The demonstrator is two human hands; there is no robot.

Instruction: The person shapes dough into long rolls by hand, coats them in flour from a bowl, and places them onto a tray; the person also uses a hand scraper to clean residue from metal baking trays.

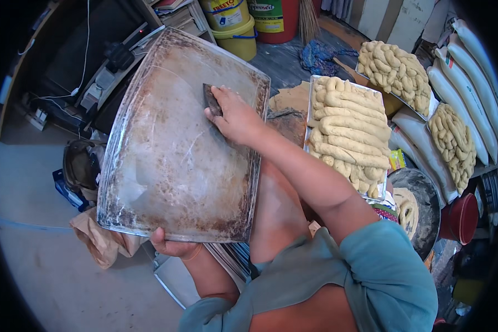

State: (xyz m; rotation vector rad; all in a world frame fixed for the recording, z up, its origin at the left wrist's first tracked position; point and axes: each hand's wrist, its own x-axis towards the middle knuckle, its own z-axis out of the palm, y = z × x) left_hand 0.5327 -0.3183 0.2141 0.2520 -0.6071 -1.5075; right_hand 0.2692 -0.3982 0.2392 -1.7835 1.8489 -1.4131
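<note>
A large worn baking tray (171, 133), grey with brown stains and darkened edges, is tilted up in front of me. My left hand (171, 245) grips its lower edge, the thumb on top and the other fingers hidden beneath. Pinched in my right hand (233, 115) is a dark flat scraper (211, 99), its blade against the tray's surface towards the right side. Beyond my right forearm, another baking tray (309, 124) carries thick ropes of pale dough (351, 133) laid side by side.
More dough pieces (395, 69) are heaped on a tray at the far right, beside stacked white sacks (470, 83). A black basin (426, 221) and red bucket (460, 218) stand at the right. Yellow tubs (229, 33) are at the back; a brown paper bag (97, 240) lies on the left floor.
</note>
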